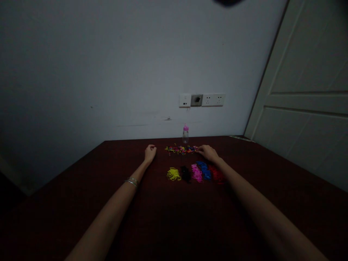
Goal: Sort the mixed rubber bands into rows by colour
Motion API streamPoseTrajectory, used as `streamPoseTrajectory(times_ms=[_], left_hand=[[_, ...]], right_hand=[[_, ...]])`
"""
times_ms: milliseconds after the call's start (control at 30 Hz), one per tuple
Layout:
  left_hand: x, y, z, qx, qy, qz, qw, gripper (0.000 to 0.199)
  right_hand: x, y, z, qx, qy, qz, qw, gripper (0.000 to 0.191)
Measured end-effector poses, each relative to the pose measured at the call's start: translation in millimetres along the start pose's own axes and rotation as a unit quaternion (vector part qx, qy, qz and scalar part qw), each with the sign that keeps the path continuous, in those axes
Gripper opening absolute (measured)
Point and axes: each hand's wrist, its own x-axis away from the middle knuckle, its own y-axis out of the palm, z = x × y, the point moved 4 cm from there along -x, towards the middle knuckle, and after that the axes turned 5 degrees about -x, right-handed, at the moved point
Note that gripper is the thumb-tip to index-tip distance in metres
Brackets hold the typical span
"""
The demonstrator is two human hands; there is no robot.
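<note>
A strip of small mixed-colour rubber bands point(179, 149) lies across the far part of the table. At its right end, my right hand point(208, 152) reaches in with fingertips together, touching the bands; what they pinch is too small to make out. To the left of the strip and apart from it, my left hand point(150, 153) rests on the table with curled fingers, their contents hidden. Nearer to me sit sorted piles of bands: yellow point(174, 174), black point(186, 174), pink point(197, 173), blue point(204, 170) and red point(216, 174), the red one partly behind my right forearm.
Behind the strip, a clear bottle with a pink top point(185, 135) stands upright near the wall. The dark red-brown table point(163, 217) meets a pale wall with sockets point(213, 100). A light panelled door point(307, 72) is on the right. The light is dim.
</note>
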Motion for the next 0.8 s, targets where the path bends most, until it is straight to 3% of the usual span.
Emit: streamPoseTrajectory(times_ms=[233,533,800], left_hand=[[-1.0,2.2,-1.7,0.003,0.007,-0.002,1.000,0.023],[-0.7,2.2,0.7,0.008,0.008,-0.006,1.000,0.021],[-4.0,6.5,-3.1,0.001,0.018,-0.008,1.000,0.021]], right_hand=[[3.6,-4.6,24.1,-0.082,-0.027,0.011,0.996,0.025],[36.2,-10.8,62.1,-0.174,-0.025,0.008,0.984,0.025],[64.3,-26.0,56.9,-0.209,-0.038,-0.048,0.976,0.025]])
